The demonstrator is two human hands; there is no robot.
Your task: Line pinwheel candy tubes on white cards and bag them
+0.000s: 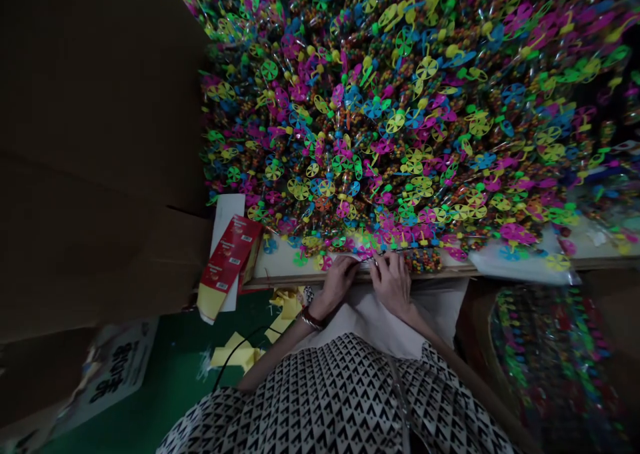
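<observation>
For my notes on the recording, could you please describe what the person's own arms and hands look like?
The left hand and right hand are bare, without gloves. A dark bracelet circles the left wrist. The bare forearms extend from a black-and-white geometric-patterned top.

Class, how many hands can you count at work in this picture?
2: the left hand, with a bracelet at its wrist, and the right hand, side by side at the near edge of the pinwheel-topped candy tubes.
</observation>
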